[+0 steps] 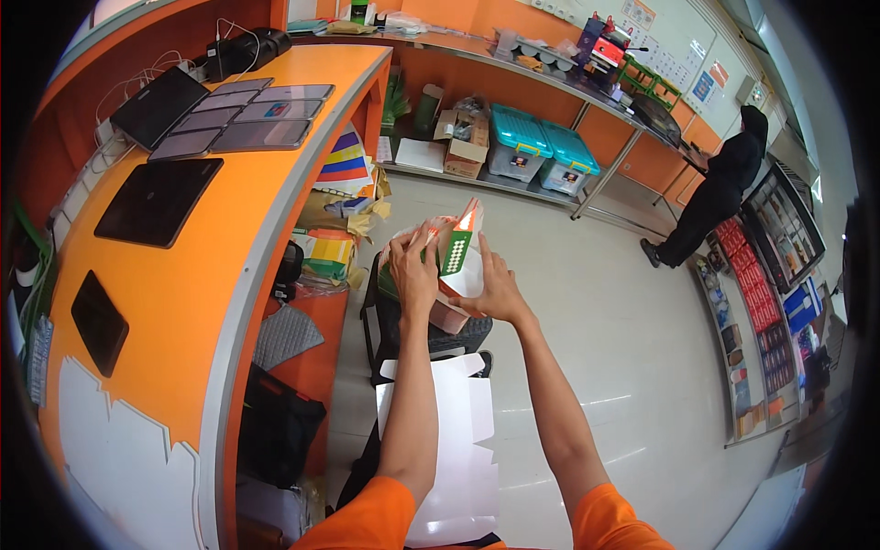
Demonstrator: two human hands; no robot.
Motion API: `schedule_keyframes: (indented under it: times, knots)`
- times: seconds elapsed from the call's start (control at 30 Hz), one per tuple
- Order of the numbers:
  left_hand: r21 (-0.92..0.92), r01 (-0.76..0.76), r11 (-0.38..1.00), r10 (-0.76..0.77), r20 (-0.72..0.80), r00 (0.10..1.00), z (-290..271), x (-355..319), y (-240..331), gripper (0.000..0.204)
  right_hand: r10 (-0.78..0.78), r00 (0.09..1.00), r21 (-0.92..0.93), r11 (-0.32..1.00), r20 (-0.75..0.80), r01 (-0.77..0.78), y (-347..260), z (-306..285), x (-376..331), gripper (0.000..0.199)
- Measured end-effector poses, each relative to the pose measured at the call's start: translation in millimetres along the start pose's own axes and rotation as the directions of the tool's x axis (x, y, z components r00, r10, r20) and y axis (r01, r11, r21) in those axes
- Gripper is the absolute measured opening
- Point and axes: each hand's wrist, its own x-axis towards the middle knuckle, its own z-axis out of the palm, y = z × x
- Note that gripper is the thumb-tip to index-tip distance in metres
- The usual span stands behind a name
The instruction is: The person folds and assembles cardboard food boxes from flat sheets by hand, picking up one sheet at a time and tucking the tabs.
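A small carton (456, 252) with green, orange and white printed panels stands partly folded in front of me, one flap sticking up. My left hand (414, 266) grips its left side, fingers bent over the top edge. On the right side my right hand (500, 286) holds it, with fingers along the wall and the thumb reaching toward its lower front. Below the hands is a dark grey stool or box-like seat (417, 335). A flat white die-cut carton sheet (449, 440) lies beneath my forearms, its printed side, if any, hidden.
An orange desk (266, 174) on my left bears several phones (261, 136), a tablet (158, 202) and another dark phone (99, 323). Bags and papers crowd the shelf below. Teal-lidded bins (520, 133) sit under the far bench. At the right, a person (724, 179) stands near a display rack (752, 312).
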Motion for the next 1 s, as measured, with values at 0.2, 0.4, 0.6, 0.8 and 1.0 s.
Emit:
schedule_keyframes:
  times: [0.2,0.4,0.6,0.8,1.0]
  knots:
    - [-0.001,0.062,0.998,-0.062,0.025,0.998,8,1,4,0.032,-0.006,0.999,0.002,1.000,-0.049,0.006,27,33,13,0.156]
    - [0.018,0.060,0.998,-0.060,0.005,0.998,6,0,-4,0.035,0.060,0.997,-0.057,0.997,0.051,-0.057,7,32,23,0.148]
    - [-0.005,0.021,1.000,-0.021,0.022,1.000,11,-5,7,0.055,0.044,0.998,-0.302,0.953,0.048,-0.028,10,55,32,0.157]
    - [0.101,0.005,0.995,-0.003,-0.012,1.000,11,-2,-1,0.060,-0.010,1.000,-0.182,0.983,-0.028,0.005,-4,56,26,0.140]
    - [0.164,-0.007,0.986,0.006,0.004,1.000,17,-2,1,0.052,-0.061,0.957,0.178,0.977,-0.282,0.114,36,73,17,0.083]
